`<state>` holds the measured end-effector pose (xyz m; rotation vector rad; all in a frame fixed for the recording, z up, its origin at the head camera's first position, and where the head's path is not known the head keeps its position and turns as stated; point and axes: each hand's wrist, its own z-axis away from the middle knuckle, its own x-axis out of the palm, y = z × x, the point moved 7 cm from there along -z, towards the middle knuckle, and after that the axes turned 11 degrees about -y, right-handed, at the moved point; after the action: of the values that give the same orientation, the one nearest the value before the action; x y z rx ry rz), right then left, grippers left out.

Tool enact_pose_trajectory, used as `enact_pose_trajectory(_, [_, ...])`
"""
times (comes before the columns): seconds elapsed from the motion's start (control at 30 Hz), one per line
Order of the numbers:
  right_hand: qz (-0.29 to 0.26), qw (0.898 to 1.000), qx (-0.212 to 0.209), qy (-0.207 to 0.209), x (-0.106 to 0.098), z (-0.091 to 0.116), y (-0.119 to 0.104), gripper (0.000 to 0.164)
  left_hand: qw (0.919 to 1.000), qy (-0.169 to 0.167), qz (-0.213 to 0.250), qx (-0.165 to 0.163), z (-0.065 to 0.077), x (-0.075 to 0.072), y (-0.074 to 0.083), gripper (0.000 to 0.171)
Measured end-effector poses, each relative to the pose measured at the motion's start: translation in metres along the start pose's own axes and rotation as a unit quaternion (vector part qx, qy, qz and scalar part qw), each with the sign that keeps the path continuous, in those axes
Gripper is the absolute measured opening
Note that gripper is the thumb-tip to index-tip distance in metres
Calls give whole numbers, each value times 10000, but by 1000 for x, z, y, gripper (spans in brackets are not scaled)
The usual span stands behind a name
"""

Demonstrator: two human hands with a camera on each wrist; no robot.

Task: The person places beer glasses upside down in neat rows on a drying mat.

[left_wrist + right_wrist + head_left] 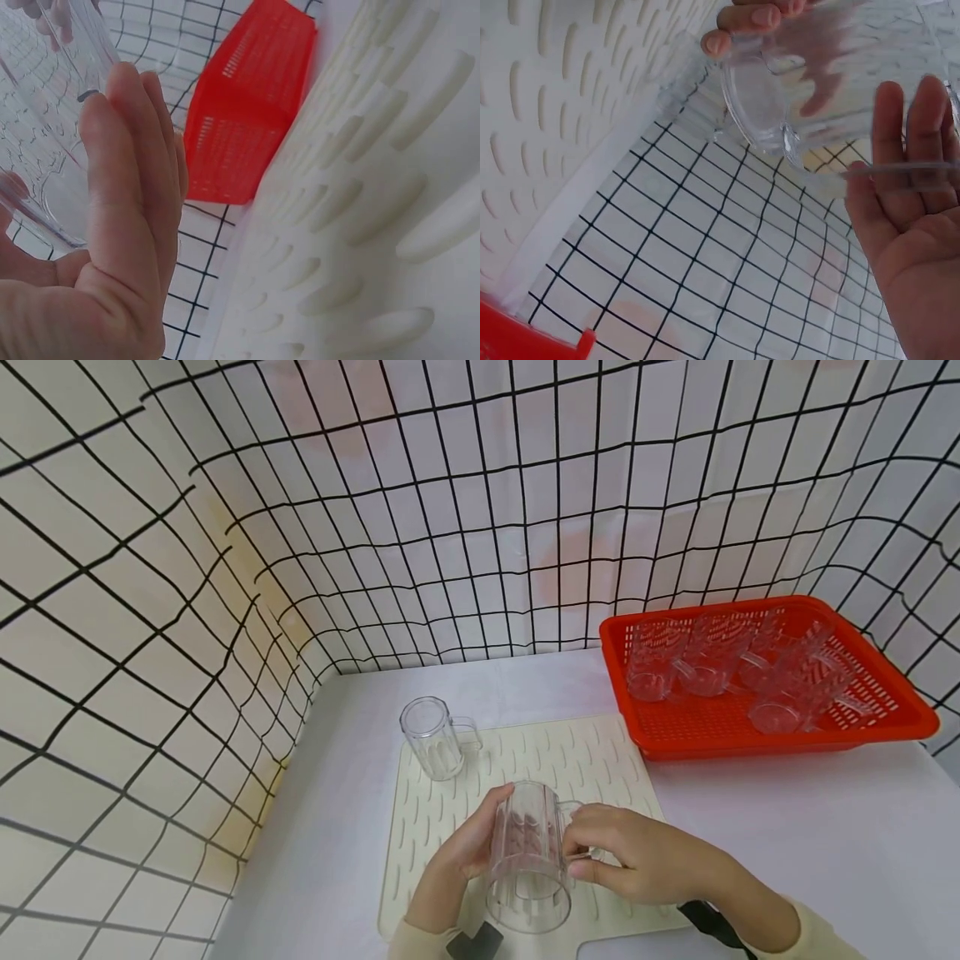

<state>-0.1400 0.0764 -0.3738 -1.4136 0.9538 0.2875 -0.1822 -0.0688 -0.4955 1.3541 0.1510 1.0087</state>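
A clear glass mug (527, 847) is held above the pale ribbed mat (423, 860) in the head view, tilted with its wide rim toward me. My left hand (471, 842) grips the mug's left side, its thumb near the far end. On the other side my right hand (637, 852) holds the handle, fingers through its loop. In the right wrist view, the right fingers (919, 142) show by the handle and clear wall. A second clear mug (435, 745) stands on the mat's far left corner, its handle pointing right.
A red perforated basket (750, 748) at the right back holds several clear mugs (705, 664). Black wire grid (480, 518) encloses the white table (322, 827) at the back and both sides.
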Motion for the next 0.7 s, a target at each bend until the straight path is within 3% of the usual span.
enact_pose_trajectory(0.13, [254, 9991, 98, 329, -17, 4, -4, 11, 9998, -86, 56, 154, 0, 0, 5, 72])
enact_pose_trajectory(0.37, [769, 9830, 133, 1660, -58, 17, -17, 40, 9945, 41, -523, 901, 6, -2, 23, 51])
enact_pose_trajectory(0.53, [261, 9726, -7, 2311, -75, 23, -16, 45, 9833, 544, -1039, 1388, 13, -1, 38, 52])
enact_pose_trajectory(0.7, [-388, 9658, -42, 2562, -78, 24, -5, 42, 9677, 850, -1584, 1769, 24, 4, 56, 54])
